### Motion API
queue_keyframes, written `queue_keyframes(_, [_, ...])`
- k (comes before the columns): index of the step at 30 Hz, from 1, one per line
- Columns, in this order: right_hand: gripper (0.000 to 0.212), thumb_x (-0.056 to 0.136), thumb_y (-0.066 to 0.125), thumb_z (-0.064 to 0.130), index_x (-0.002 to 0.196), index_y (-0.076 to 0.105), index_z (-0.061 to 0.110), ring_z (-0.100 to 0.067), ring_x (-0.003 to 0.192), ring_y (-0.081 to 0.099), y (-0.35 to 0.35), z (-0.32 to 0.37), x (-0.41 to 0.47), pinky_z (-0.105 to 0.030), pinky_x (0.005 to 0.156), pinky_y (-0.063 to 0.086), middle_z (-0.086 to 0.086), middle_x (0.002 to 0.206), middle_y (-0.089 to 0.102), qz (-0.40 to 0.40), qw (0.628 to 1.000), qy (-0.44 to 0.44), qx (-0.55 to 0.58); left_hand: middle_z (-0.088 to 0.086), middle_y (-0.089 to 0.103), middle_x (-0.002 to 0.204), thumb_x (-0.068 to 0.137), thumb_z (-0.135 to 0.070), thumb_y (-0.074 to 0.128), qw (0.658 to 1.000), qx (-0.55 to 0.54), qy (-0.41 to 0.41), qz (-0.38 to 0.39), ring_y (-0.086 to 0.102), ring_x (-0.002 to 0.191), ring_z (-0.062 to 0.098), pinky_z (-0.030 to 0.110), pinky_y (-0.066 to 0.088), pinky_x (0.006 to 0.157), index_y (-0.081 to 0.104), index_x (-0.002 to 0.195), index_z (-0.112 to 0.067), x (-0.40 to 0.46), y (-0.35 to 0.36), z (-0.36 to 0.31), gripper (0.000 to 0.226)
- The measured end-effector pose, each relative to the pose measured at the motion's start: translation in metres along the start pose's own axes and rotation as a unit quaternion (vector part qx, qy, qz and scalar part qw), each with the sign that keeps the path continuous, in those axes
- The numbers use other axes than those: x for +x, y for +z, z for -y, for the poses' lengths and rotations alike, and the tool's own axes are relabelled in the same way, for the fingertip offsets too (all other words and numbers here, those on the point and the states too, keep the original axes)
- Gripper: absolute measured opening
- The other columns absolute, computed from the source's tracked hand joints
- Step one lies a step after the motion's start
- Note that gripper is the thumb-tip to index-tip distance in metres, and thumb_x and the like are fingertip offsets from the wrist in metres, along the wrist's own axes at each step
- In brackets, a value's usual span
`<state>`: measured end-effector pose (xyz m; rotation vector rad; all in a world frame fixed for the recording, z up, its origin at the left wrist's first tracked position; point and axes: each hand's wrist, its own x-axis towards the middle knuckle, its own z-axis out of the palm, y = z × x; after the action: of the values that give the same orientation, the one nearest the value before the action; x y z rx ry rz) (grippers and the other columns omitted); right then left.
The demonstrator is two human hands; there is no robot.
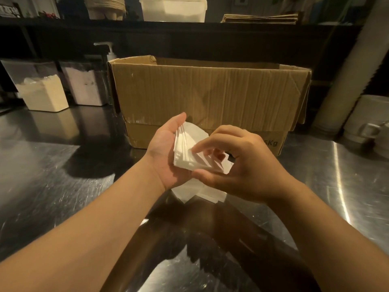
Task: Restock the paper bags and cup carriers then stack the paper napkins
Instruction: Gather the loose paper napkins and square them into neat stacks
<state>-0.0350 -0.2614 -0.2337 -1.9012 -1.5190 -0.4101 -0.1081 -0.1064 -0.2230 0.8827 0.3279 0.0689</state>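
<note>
My right fingers (202,147) are curled in over a small sheaf of paper napkins (189,148), index and thumb pinching at its near edge, while the left hand (166,148) cradles the sheaf from below and behind, palm up, thumb raised along the far side and the remaining fingers hidden beneath the paper, so I cannot tell how they lie. The sheets are fanned rather than squared, their edges stepping off toward the right hand (237,163). Directly under both hands, flat on the steel counter (63,186), lies a second pile of napkins (202,191), also slightly askew, one corner pointing toward me. Just beyond stands an open cardboard box (208,95), its near flap folded down; I cannot see what is inside. To the left of it sit two clear bins (42,89) of pale powder and a pump bottle (109,51); at the far right, white cups (366,121). On the shelf behind, a flat stack of brown paper (261,17) rests, possibly the bags, though I cannot confirm that. I judge I am in the last step, stacking the napkins, roughly midway through gathering them. The next move, as I read it, calls for tapping the held sheaf square between both hands, then lowering it onto the counter pile with edges aligned; thin sheets slide easily, so a light, even grip matters.
</note>
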Motion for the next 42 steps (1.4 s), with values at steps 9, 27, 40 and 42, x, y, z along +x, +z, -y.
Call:
queue_keyframes(9, [0.034,0.096,0.057,0.037,0.11,0.077,0.013,-0.012,0.085,0.065,0.006,-0.005,0.002,-0.033,0.066,0.06,0.001,0.1,0.07,-0.128,0.988,-0.017,-0.078,0.012,0.071,0.093,0.09,-0.057,0.064,1.0,0.003,-0.013,0.025,0.069,0.088,0.027,0.044,0.054,0.094,0.067,0.12,-0.017,0.001,-0.002,0.001,0.051])
queue_keyframes(27, [0.015,0.1,0.06,0.019,0.11,0.065,0.028,-0.007,0.092,0.064,0.008,-0.014,0.005,-0.025,0.077,0.059,0.015,0.099,0.065,-0.077,0.942,0.314,0.084,0.016,0.068,0.103,0.083,-0.039,0.074,0.996,-0.069,-0.01,0.064,0.067,0.083,0.028,0.041,0.059,0.081,0.06,0.125,-0.013,0.004,-0.011,-0.007,0.052])
queue_keyframes(40, [0.049,0.073,0.066,0.081,0.085,0.067,0.033,-0.013,0.09,0.063,0.035,0.017,0.006,-0.049,0.097,0.051,0.015,0.087,0.069,0.13,0.907,0.395,-0.064,0.013,0.066,0.104,0.08,-0.035,0.069,0.993,-0.08,0.001,0.081,0.064,0.08,0.023,0.037,0.055,0.078,0.059,0.13,-0.014,0.004,-0.014,-0.012,0.055])
queue_keyframes(42, [0.048,0.076,0.067,0.078,0.096,0.067,0.034,-0.016,0.1,0.058,0.036,0.022,0.008,-0.051,0.109,0.036,0.013,0.097,0.068,0.133,0.902,0.4,-0.088,0.013,0.066,0.103,0.081,-0.035,0.069,0.994,-0.078,0.001,0.076,0.064,0.079,0.023,0.037,0.055,0.077,0.06,0.128,-0.014,0.003,-0.013,-0.012,0.053])
